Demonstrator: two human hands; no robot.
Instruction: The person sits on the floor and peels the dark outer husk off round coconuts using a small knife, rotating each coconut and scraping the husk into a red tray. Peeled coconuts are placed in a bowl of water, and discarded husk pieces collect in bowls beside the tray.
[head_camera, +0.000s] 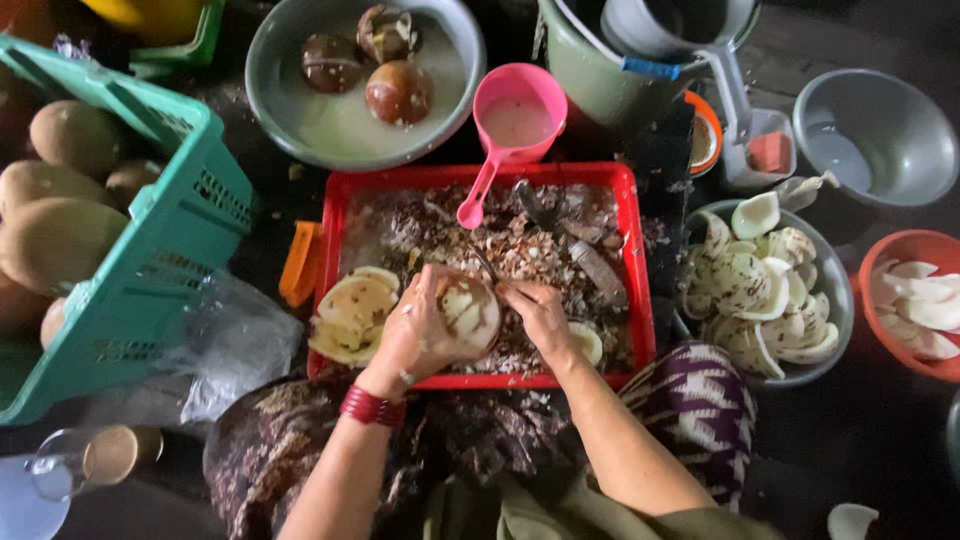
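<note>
Coconut piece (470, 312), pale and rounded, sits cupped in the left hand (420, 335), whose fingers wrap closed around it above the red tray (630, 260). The right hand (540, 315) is closed around a thin knife (487, 268), its blade touching the piece's upper edge. Brown shavings cover the tray, and a pink scoop (510, 125) rests on its far rim. Just to the right, a grey bowl (835, 290) holds peeled white pieces. A green crate (170, 240) of whole coconuts stands at the left.

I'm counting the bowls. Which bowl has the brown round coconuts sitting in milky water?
The grey bowl at the top, above the red tray. The other bowls hold white coconut pieces or nothing.
</note>
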